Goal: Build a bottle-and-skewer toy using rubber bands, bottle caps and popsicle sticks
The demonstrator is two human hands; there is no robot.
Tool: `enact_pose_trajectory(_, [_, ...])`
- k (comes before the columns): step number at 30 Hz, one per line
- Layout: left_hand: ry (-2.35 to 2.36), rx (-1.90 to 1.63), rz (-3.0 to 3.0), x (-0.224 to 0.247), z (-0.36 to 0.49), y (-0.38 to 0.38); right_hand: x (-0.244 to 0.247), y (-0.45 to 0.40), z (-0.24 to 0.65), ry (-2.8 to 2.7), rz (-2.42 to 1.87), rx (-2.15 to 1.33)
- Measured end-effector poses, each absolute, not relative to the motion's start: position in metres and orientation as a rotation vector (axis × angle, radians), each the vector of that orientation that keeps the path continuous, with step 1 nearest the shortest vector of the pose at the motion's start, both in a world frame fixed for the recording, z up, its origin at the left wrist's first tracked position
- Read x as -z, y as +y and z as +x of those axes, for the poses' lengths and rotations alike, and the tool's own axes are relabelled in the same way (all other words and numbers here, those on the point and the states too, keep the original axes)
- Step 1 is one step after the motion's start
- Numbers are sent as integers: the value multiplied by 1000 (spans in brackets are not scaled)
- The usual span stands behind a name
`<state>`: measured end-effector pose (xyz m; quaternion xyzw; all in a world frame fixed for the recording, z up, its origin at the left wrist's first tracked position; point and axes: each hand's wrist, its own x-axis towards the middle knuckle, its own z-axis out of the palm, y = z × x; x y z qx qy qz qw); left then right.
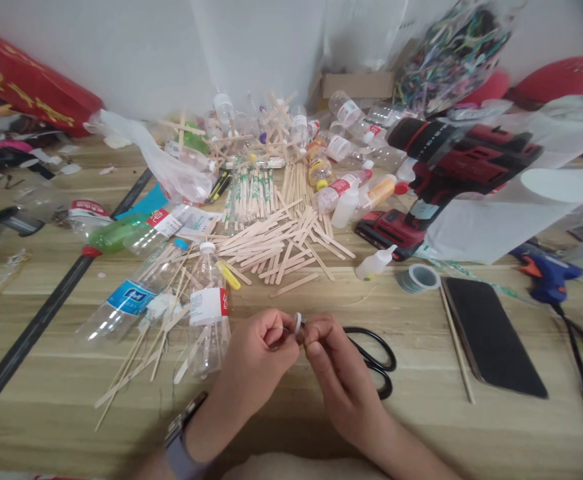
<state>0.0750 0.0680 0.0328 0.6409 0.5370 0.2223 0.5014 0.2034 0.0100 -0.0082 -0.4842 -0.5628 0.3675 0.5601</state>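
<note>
Forearms point(406, 443) slant in from seven and five o'clock.
Left hand point(256, 353) and right hand point(344, 377) pinch a blurred white piece point(298, 323) at six; scissors point(390, 357) at four, blades hidden.

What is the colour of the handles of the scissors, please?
The scissors handles are black, best seen in the head view, beside the right hand.

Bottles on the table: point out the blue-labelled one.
It is the clear bottle lying on its side, left of the white-capped bottle beside the left hand; that one's label is white and red.
</note>
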Motion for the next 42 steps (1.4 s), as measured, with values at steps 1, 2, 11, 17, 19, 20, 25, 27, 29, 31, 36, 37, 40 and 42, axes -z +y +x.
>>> enact_pose_trajectory(1, [1296, -535, 1552, -33, 75, 68, 9, 10, 203, -1277, -1116, -891])
enact_pose_trajectory(2, [1293, -532, 1556, -33, 76, 69, 10, 10, 202, -1221, -1088, -929])
enact_pose_trajectory(11, [1306, -564, 1831, -24, 77, 64, 10, 11, 199, -959, -1123, -1181])
enact_pose_trajectory(17, [1297, -527, 1932, -19, 76, 61, 8, 12, 198, -906, -1181, -1229])
enact_pose_trajectory(19, [1287, -516, 1952, -20, 75, 62, 8, 13, 198, -927, -1181, -1201])
enact_pose_trajectory(20, [1265, -517, 1959, -21, 74, 62, 8, 14, 199, -936, -1183, -1182])
enact_pose_trajectory(25, [1113, -586, 1964, -24, 69, 59, 8, 16, 202, -1009, -1302, -1013])
enact_pose_trajectory(27, [1124, -555, 2022, -23, 67, 56, 7, 16, 203, -1074, -1360, -901])
enact_pose_trajectory(29, [1158, -505, 2096, -22, 66, 54, 7, 15, 204, -1151, -1409, -785])
enact_pose_trajectory(31, [1183, -495, 2147, -21, 64, 53, 6, 14, 206, -1224, -1446, -677])
enact_pose_trajectory(36, [1200, -566, 2200, -19, 61, 52, 8, 13, 209, -1380, -1508, -499])
enact_pose_trajectory(37, [1203, -573, 2217, -19, 61, 53, 8, 13, 209, -1421, -1511, -475])
enact_pose_trajectory(40, [1205, -598, 2308, -17, 60, 53, 7, 14, 211, -1553, -1494, -411])
enact_pose_trajectory(42, [1183, -622, 2402, -15, 59, 54, 6, 15, 213, -1619, -1484, -362])
